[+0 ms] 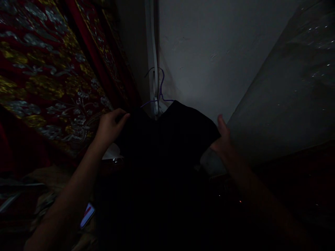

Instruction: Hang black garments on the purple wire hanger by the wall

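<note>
A black garment hangs on a purple wire hanger hooked onto a white vertical strip in a dim corner. My left hand pinches the garment's left shoulder, fingers closed on the cloth. My right hand grips the right shoulder edge, thumb up and the fingers hidden behind the fabric. The lower part of the garment is lost in darkness.
Red fabric with gold and silver embroidery hangs at the left. A white wall is behind, and a grey plastic-covered sheet with sparkles leans at the right. Cluttered items, one small and red and white, lie at the lower left.
</note>
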`<state>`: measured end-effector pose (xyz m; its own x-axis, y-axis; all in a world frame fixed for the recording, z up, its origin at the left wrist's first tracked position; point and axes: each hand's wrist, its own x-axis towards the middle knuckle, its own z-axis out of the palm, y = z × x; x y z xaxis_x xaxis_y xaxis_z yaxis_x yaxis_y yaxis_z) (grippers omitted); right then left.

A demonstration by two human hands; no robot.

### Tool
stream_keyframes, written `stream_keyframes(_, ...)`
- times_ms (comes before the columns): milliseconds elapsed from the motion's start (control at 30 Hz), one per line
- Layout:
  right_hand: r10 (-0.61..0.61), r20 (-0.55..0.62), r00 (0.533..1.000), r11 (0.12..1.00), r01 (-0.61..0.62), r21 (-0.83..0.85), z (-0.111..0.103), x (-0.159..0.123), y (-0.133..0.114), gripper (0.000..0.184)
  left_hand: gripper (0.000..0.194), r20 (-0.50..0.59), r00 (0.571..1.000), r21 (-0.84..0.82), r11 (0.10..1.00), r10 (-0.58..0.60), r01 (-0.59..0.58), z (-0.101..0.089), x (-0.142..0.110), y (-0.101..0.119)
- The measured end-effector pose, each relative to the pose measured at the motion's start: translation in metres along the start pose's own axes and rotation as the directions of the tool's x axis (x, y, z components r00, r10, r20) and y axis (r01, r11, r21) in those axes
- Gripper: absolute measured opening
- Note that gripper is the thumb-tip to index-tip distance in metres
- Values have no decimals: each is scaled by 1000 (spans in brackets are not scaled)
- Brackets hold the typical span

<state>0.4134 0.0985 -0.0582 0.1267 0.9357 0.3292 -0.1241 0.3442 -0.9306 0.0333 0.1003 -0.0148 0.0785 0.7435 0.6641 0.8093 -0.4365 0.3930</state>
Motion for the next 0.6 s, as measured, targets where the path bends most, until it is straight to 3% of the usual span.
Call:
stream_keyframes(100, -5, -7, 1000, 994, 4, -107, -4, -7, -14, 44, 23, -110, 993, -6, 999, 51, -52, 5, 5, 9)
stream_keyframes(200, -77, -112, 991, 989, 61, -137, -4, -22, -34, 31, 17, -274, 954, -20, 991, 123, -133, 3, 12, 25)
stream_keyframes(300, -117, -255, 960, 990, 93, -107, 6, -46, -48, 26, 15, -379, 924, -151, 982, 50, -115, -11, 9, 38)
stream_keyframes(367, -132, -293, 947, 987, 97, -130, 19, -62, -52, 25, 19, -277, 959, -360, 932, -59, -46, -23, 2, 46)
stream_keyframes(433, -128, -295, 947, 990, 103, -101, 35, -71, -51, 25, 25, -83, 992, -529, 848, -97, 39, -32, -7, 54)
stream_keyframes(500, -103, -311, 945, 995, 103, -17, 47, -72, -48, 26, 27, 51, 996, -579, 810, -76, 92, -38, -15, 61)
stream_keyframes(600, -107, -359, 927, 991, 129, 38, 51, -72, -41, 25, 28, 142, 987, -580, 802, -76, 145, -46, -23, 68)
